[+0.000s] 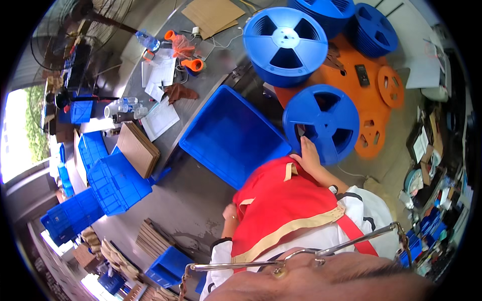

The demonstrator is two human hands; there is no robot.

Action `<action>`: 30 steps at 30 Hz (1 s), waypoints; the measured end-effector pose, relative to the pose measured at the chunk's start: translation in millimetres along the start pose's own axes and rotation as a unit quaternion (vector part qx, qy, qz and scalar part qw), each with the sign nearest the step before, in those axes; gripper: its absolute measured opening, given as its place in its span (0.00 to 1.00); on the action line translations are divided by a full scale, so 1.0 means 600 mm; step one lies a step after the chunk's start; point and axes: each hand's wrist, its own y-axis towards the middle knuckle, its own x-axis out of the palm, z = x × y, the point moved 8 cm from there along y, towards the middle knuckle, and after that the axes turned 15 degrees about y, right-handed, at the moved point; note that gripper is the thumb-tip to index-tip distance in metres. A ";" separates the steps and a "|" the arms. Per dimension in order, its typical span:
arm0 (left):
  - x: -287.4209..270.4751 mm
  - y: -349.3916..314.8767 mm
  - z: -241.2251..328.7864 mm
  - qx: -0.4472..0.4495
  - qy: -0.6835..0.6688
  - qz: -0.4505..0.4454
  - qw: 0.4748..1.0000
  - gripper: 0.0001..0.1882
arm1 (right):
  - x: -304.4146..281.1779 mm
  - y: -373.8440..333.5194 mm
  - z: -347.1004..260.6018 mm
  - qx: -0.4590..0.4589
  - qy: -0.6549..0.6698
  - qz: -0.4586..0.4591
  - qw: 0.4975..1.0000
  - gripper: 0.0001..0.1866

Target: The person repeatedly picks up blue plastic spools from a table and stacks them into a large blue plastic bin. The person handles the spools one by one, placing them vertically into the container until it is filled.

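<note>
My right hand (pixel 307 156) is at the near rim of a blue plastic reel (pixel 326 123). Its fingers reach over the rim toward a cut-out, and the thumb stays outside, so the hand grips the edge. The reel leans or lies beside an orange panel with holes (pixel 371 95). My left hand (pixel 230 212) hangs low beside my red apron (pixel 286 200); it is small and blurred, its fingers partly hidden. In front of me, between the hands and the table, stands an open blue bin (pixel 226 135) with nothing visible inside.
Several stacked blue reels (pixel 285 45) stand on the orange panels. A black phone-like device (pixel 361 75) lies there. The grey table (pixel 213 60) holds papers, orange tape dispensers (pixel 193 65) and bottles. Blue crates (pixel 118 183) and cardboard (pixel 138 150) stand at left; a fan (pixel 83 20) is behind.
</note>
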 end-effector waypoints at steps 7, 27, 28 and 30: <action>-0.277 0.002 0.025 0.153 -0.281 0.296 0.900 0.10 | 0.000 -0.020 -0.020 -0.025 -0.001 0.169 0.985 0.22; -0.437 -0.217 0.216 0.253 -0.805 -0.091 0.528 0.38 | -0.044 -0.185 -0.045 0.114 0.870 0.215 0.429 0.15; -0.437 -0.212 0.213 0.280 -0.805 -0.088 0.516 0.37 | -0.042 -0.181 -0.047 0.131 0.861 0.215 0.442 0.16; -0.430 -0.200 0.198 0.330 -0.804 -0.083 0.487 0.36 | -0.043 -0.172 -0.057 0.182 0.838 0.220 0.466 0.20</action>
